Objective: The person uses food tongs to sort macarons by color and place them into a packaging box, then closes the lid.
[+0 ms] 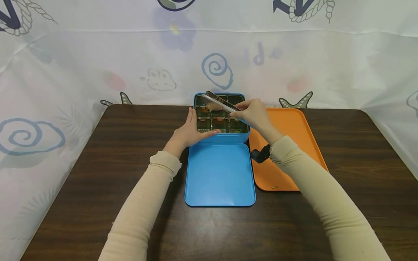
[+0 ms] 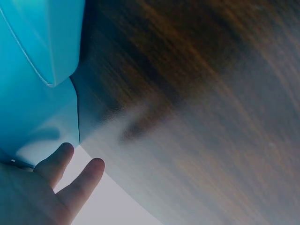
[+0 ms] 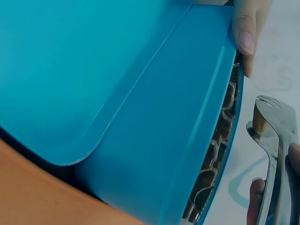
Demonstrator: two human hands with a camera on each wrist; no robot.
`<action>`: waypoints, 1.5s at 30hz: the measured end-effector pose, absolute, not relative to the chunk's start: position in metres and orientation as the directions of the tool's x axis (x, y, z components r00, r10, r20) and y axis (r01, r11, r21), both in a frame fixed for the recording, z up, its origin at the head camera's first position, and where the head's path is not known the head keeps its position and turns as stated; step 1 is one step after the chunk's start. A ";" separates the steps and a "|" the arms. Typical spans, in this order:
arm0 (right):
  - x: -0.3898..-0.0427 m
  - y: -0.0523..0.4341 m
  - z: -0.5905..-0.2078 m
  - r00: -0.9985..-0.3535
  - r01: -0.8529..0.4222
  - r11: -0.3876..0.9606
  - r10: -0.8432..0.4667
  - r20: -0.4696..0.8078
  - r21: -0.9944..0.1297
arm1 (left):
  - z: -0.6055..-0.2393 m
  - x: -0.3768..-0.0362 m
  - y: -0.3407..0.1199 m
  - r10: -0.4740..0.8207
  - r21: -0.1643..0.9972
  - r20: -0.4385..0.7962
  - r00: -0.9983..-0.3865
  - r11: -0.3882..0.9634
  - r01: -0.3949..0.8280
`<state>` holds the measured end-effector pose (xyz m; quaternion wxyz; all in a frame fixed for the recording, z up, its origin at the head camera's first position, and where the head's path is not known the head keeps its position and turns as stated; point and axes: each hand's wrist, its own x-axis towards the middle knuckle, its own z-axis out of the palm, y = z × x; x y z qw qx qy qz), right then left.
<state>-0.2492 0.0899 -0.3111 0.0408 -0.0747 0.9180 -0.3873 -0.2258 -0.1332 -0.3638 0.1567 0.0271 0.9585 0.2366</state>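
Observation:
In the head view, my right hand (image 1: 253,113) holds metal serving tongs (image 1: 225,105) slanting over an open blue tin (image 1: 225,138). A small brown piece of food (image 3: 258,121) sits between the fork-shaped and spoon-shaped ends of the tongs, as the right wrist view shows. Inside the tin is a dark tray (image 1: 220,121) divided into several compartments, some with food in them. My left hand (image 1: 187,132) rests against the tin's left side, fingers straight and thumb along the front rim.
The tin's blue lid (image 1: 220,174) lies flat in front of it, inner side up. An orange tray (image 1: 277,174) with a few crumbs lies to the right, partly beneath my right forearm. Behind the brown wooden table (image 1: 98,174) hangs a printed white cloth (image 1: 137,54).

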 end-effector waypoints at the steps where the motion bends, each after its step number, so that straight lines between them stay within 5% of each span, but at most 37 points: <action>1: -0.249 0.089 -0.312 -0.985 -0.110 0.689 -0.170 -0.013 -0.716 | -0.364 -0.226 -0.133 0.124 0.465 -0.287 -0.950 0.885 -0.025; 26: -0.252 0.082 -0.322 -0.980 -0.073 0.683 -0.186 -0.076 -0.727 | -0.367 -0.228 -0.134 0.127 0.451 -0.281 -0.951 0.892 -0.014; 36: -0.256 0.102 -0.313 -0.982 -0.027 0.578 -0.167 -0.086 -0.816 | -0.366 -0.227 -0.134 0.121 0.447 -0.283 -0.951 0.894 -0.019; 45: -0.244 0.136 -0.286 -0.980 -0.032 0.616 -0.175 -0.097 -0.787 | -0.366 -0.227 -0.132 0.124 0.423 -0.273 -0.954 0.906 -0.003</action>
